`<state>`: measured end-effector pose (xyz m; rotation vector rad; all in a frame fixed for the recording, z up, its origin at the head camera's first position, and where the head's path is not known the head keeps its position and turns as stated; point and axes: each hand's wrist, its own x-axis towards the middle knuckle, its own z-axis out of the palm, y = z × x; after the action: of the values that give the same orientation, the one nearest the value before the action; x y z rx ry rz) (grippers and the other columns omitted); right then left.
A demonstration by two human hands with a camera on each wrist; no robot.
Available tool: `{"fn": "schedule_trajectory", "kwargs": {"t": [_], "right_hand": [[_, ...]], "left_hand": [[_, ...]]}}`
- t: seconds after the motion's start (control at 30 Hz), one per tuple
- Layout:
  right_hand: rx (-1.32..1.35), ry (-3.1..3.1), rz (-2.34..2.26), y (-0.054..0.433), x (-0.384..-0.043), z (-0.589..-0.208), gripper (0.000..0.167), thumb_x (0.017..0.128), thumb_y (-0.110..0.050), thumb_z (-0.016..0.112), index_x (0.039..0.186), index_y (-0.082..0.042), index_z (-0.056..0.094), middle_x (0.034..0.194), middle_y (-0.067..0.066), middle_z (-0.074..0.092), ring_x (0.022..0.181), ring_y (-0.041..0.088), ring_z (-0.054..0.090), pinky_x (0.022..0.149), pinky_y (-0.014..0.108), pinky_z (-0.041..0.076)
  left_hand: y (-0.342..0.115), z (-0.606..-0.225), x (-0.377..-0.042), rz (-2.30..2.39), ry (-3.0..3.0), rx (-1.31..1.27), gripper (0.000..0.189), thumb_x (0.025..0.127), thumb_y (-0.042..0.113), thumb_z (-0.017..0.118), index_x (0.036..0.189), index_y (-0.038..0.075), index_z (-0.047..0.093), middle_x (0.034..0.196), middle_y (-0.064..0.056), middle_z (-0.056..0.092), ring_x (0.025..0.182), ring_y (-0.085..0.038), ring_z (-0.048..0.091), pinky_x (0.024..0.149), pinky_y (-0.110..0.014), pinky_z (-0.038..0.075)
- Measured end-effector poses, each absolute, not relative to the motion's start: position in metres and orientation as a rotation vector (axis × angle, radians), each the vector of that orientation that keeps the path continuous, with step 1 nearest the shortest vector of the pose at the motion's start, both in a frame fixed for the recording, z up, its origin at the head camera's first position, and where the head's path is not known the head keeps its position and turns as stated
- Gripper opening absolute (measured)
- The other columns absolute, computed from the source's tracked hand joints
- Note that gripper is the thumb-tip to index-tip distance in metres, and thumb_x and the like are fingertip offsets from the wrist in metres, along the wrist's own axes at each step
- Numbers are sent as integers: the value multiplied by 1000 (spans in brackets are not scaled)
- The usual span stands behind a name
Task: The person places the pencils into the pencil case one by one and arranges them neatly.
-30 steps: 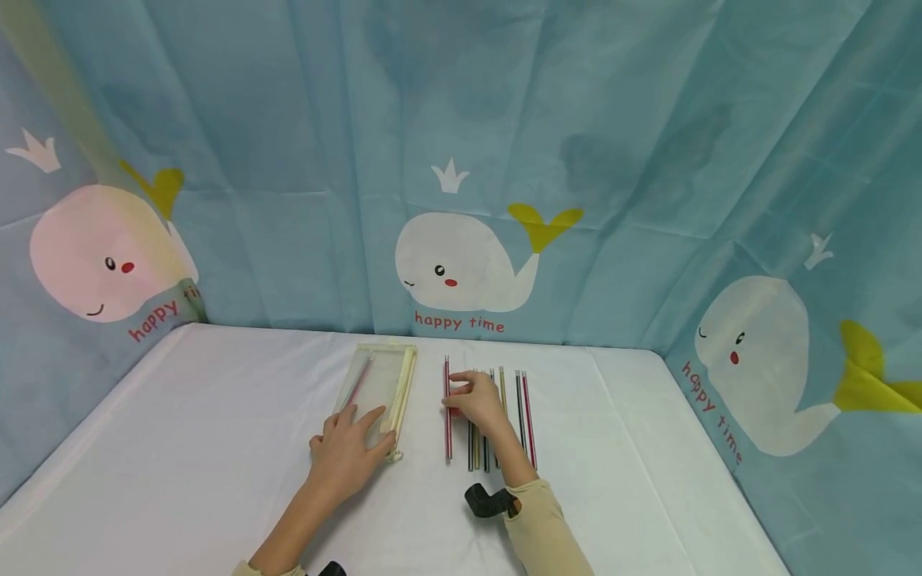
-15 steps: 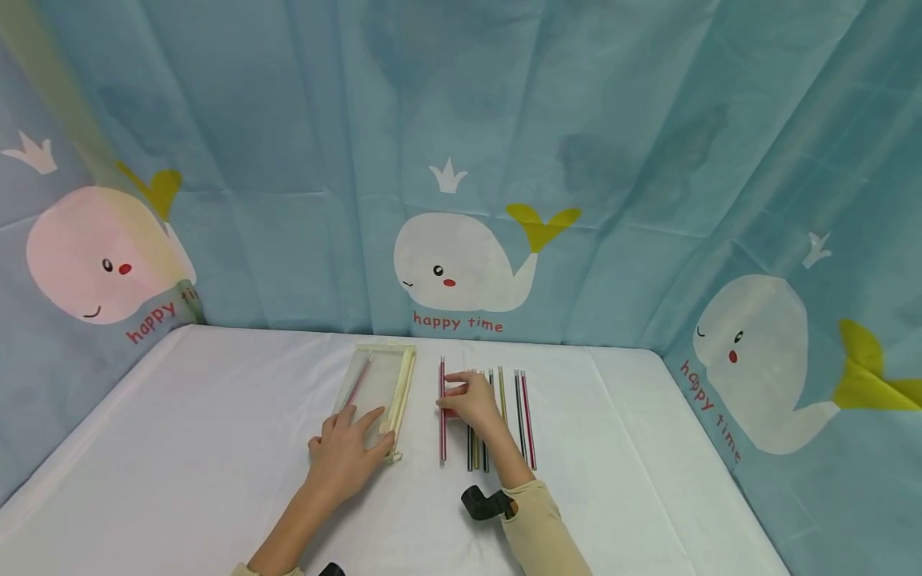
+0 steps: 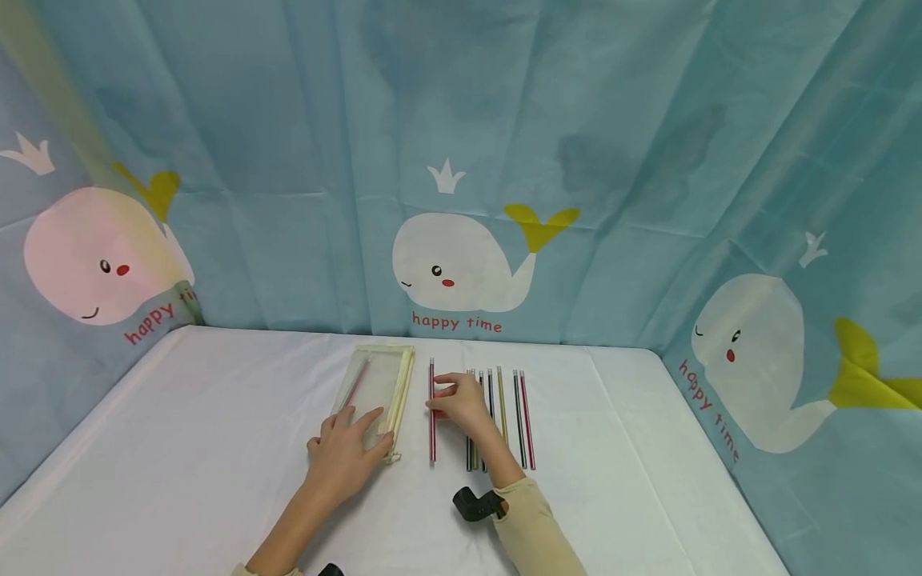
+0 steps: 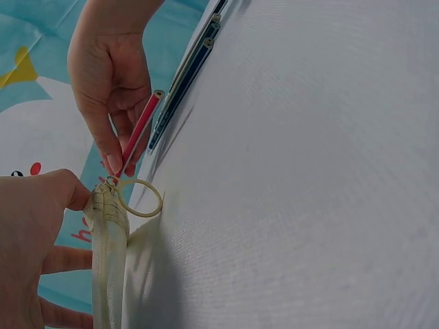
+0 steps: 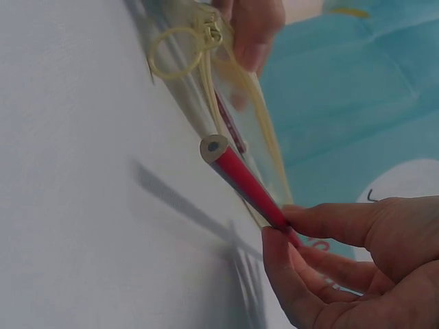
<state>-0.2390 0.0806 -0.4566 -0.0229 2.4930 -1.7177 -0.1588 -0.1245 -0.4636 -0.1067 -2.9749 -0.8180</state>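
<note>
A pale yellow translucent zip pouch (image 3: 385, 370) lies on the table with one pink-red pencil (image 3: 354, 384) inside. My left hand (image 3: 346, 458) rests on its near end, fingers spread; in the left wrist view the thumb is at the zipper end, beside a round pull ring (image 4: 160, 203). My right hand (image 3: 463, 406) pinches a red-and-dark striped pencil (image 3: 432, 440) between thumb and fingers, just right of the pouch. Its unsharpened end (image 5: 214, 146) faces the right wrist camera, and its shadow falls on the cloth.
Several dark, gold and red pencils (image 3: 520, 424) lie roughly parallel to the right, some partly hidden by my right hand and forearm. White cloth covers the table (image 3: 634, 480). A blue curtain (image 3: 288, 240) with whale prints hangs behind it.
My right hand has moved left with the red-striped pencil, closer to the pouch and away from the other pencils. The left hand has stayed nearly still on the pouch.
</note>
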Motion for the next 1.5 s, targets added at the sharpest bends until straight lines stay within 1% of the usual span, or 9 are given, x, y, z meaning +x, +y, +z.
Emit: {"fn": "schedule_trajectory", "kwargs": {"t": [0.33,0.47,0.57,0.7,0.83,1.0,1.23,1.43,1.5], "right_hand": [[-34,2485,-1730,72,-242,-455,44,85,5,80,128,8,70,87,12,76,67,13,70,64,28,60],[-25,2446,-1736,69,-244,-455,49,85,5,79,132,7,67,85,11,75,65,10,66,63,25,57],[-24,2394,-1754,69,-245,-455,53,86,6,77,137,7,64,86,12,74,65,10,66,65,27,59],[-14,2305,-1779,69,-247,-454,56,88,7,75,141,7,60,89,13,74,68,11,68,68,30,61],[-2,2234,-1799,69,-250,-454,56,88,6,74,143,6,59,95,13,71,70,13,69,70,32,62],[-4,2198,-1806,70,-253,-455,61,88,6,76,146,3,57,105,12,68,75,13,70,69,30,61],[-7,2130,-1828,69,-257,-456,71,88,7,77,153,-3,51,108,13,69,76,15,72,70,35,64],[-9,2111,-1828,66,-259,-457,68,91,3,77,154,-5,52,113,16,71,84,21,76,70,35,64],[1,2100,-1835,65,-259,-457,65,93,1,76,153,-5,52,113,17,73,83,20,75,70,35,64]], "left_hand": [[-125,-463,-158,-812,-2977,-111,56,102,45,61,147,13,63,153,-36,46,140,-60,41,93,-81,38],[-124,-462,-158,-808,-2980,-110,56,102,45,61,147,12,63,153,-36,46,140,-60,40,93,-81,38],[-124,-462,-158,-807,-2979,-108,55,102,45,61,147,13,63,153,-36,46,140,-60,41,93,-80,38],[-123,-461,-157,-810,-2974,-107,55,102,45,61,146,13,64,152,-36,47,140,-60,41,93,-80,38],[-123,-460,-157,-807,-2973,-107,55,102,45,62,146,13,64,152,-36,47,140,-59,41,93,-80,38],[-124,-460,-157,-811,-2979,-104,55,102,45,61,147,13,63,153,-36,46,141,-59,40,93,-80,38],[-124,-460,-157,-817,-2974,-112,55,102,45,60,147,13,64,153,-36,46,140,-60,40,93,-81,38],[-124,-461,-157,-819,-2974,-106,55,102,45,60,147,13,63,153,-36,46,140,-60,40,93,-80,38],[-124,-461,-157,-818,-2971,-106,55,102,45,60,146,13,64,153,-35,46,140,-60,41,93,-80,38]]}}
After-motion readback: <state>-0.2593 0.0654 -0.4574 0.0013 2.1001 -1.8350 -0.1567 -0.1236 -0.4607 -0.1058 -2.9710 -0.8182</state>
